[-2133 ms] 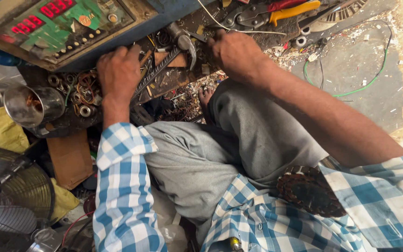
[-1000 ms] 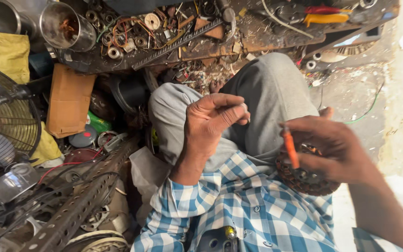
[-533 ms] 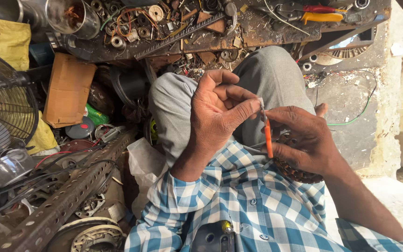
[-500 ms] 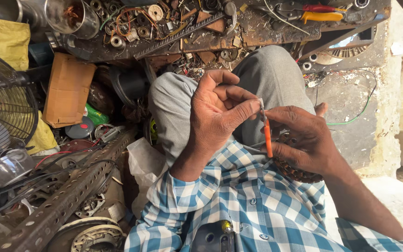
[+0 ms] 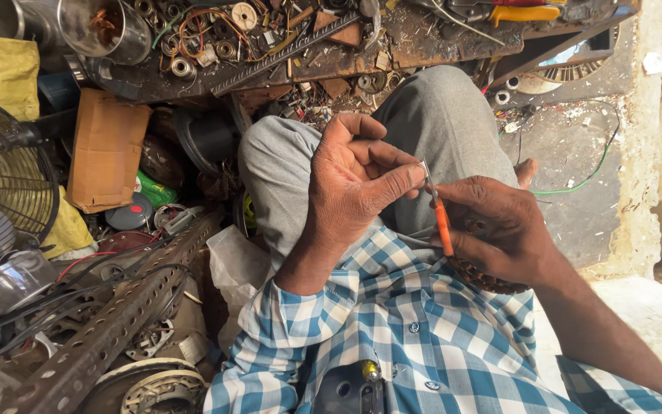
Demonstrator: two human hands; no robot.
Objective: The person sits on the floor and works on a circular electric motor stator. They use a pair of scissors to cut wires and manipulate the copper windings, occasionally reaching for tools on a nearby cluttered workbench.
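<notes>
Orange-handled tool (image 5: pixel 443 226), slim with a metal tip, sits upright in the right hand (image 5: pixel 499 234), fingers closed tight around the handle, tip pointing up. From my feed the left hand (image 5: pixel 354 184) is raised just beside it, thumb and forefinger pinched together at the metal tip; I think there is something small or a fine wire between them, but it is too small for me to tell. Both hands hover over the lap, above the grey trousers (image 5: pixel 438 123) and the blue-and-white checked shirt (image 5: pixel 408 330). Under the right hand I see a dark round part with copper-coloured windings (image 5: pixel 484 277), mostly hidden by the palm, resting on the lap. Around the person: a cluttered workbench (image 5: pixel 423 38) at the top with bearings, wire and scrap, a shiny metal cup (image 5: pixel 105 27) at its left end, a brown cardboard box (image 5: pixel 105 149) below that, a wire fan guard (image 5: pixel 5 176) at the left edge, a perforated steel angle bar (image 5: pixel 109 326) running diagonally at lower left, and a green wire (image 5: pixel 591 169) on the concrete floor at right.
</notes>
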